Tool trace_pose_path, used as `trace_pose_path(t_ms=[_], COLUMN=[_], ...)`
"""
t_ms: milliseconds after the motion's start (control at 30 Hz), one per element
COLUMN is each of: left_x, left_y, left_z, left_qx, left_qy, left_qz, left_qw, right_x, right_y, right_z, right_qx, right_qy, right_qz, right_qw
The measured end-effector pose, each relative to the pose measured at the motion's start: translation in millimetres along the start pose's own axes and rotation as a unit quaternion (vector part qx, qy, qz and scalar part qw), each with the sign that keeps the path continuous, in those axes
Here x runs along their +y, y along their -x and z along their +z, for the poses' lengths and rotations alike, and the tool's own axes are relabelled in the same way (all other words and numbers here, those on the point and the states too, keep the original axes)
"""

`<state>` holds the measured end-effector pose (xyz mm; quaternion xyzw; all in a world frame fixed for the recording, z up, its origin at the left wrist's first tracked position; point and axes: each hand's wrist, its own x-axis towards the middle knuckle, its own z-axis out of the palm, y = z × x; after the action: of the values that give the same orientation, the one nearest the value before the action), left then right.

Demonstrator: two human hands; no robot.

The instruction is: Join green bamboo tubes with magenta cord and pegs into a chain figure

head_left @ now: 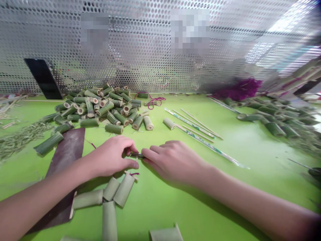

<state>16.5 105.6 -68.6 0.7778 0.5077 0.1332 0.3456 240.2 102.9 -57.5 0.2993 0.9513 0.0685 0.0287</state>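
My left hand [114, 157] is closed, its thumb and index finger pinching a small pale stick piece [136, 160]. My right hand [173, 157] grips a small dark metal tool [136, 155], which looks like a blade; its tip meets the stick between the hands, and most of it is hidden. Below my left hand lie peeled bamboo tubes [124, 190] joined at a centre, one with purple thread [134, 174] and a short crosspiece at its end. Another peeled bamboo piece [167, 234] sits at the bottom edge.
Cut green bamboo tubes [105, 108] are heaped behind my left hand. A dark brown strip [71, 144] lies under my left forearm. Thin sticks, some in wrappers [213, 144], lie beyond my right hand. A phone [45, 78] leans on the perforated metal screen [147, 67]. More bamboo [276, 129] is right.
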Motion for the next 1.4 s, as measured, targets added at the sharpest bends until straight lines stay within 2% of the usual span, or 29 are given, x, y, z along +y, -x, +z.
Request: trace_pose_path(t_ms=[267, 567, 900, 1133, 1267, 1400], left_x=[-0.2, 1.7, 4.1, 4.5, 2.8, 1.4], left_y=[0.2, 5.5, 5.8, 5.4, 4.1, 3.9], left_z=[0.5, 1.0, 1.5, 0.0, -0.9, -2.8], left_qx=[0.001, 0.004, 0.008, 0.000, 0.007, -0.009], left_qy=[-0.016, -0.060, -0.065, -0.050, -0.055, -0.032], left_qz=[0.006, 0.066, 0.048, 0.034, 0.030, 0.019], left_qw=[1.000, 0.996, 0.997, 0.998, 0.998, 0.999], right_x=[-1.9, -7.1, -7.5, -5.4, -0.9, -0.8], right_y=[-0.9, -1.5, -2.9, 2.4, 2.1, -2.0], right_z=[-2.7, -6.2, -5.3, -0.5, -0.7, -1.7], right_qx=[-0.034, -0.052, -0.048, 0.008, 0.003, -0.003], right_qy=[-0.015, -0.005, -0.036, -0.001, 0.020, 0.012], right_qz=[0.013, 0.020, 0.023, 0.021, 0.026, 0.029], right_qw=[0.999, 0.998, 0.998, 1.000, 0.999, 0.999])
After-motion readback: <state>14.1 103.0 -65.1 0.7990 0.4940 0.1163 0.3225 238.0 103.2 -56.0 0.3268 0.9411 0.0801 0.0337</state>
